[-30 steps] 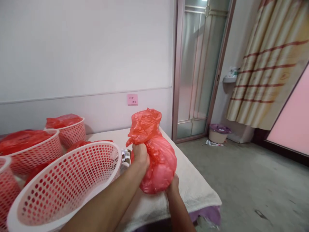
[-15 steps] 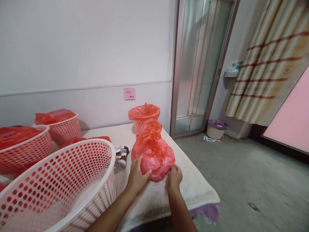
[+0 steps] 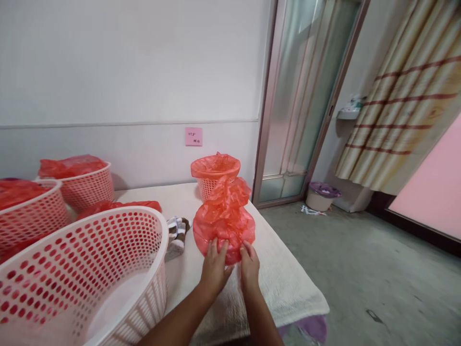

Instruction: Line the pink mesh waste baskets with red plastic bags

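Note:
A crinkled red plastic bag [image 3: 225, 218] stands in front of me, puffed out round at the bottom and bunched loosely at its top. My left hand [image 3: 215, 266] has its fingers bent over the bag's near edge, thumb lower down. Close beside it, my right hand [image 3: 249, 264] grips the same edge from the right. Whatever the bag covers or contains is hidden. Just behind it is a small pink basket [image 3: 207, 187] with a red bag folded over its rim. Left of my hands lies a bundle of striped brown and white socks [image 3: 177, 233].
A large pink perforated basket [image 3: 163, 250] fills the lower left. Smaller baskets [image 3: 88, 190] with red bags stand behind it. A white cloth [image 3: 288, 283] covers the table, whose right edge drops to the floor. A lined bin [image 3: 320, 198] stands by the glass door.
My hands have come closer together at the near edge of the red plastic bag. The right hand has moved left along it. The bag's top has spread wider.

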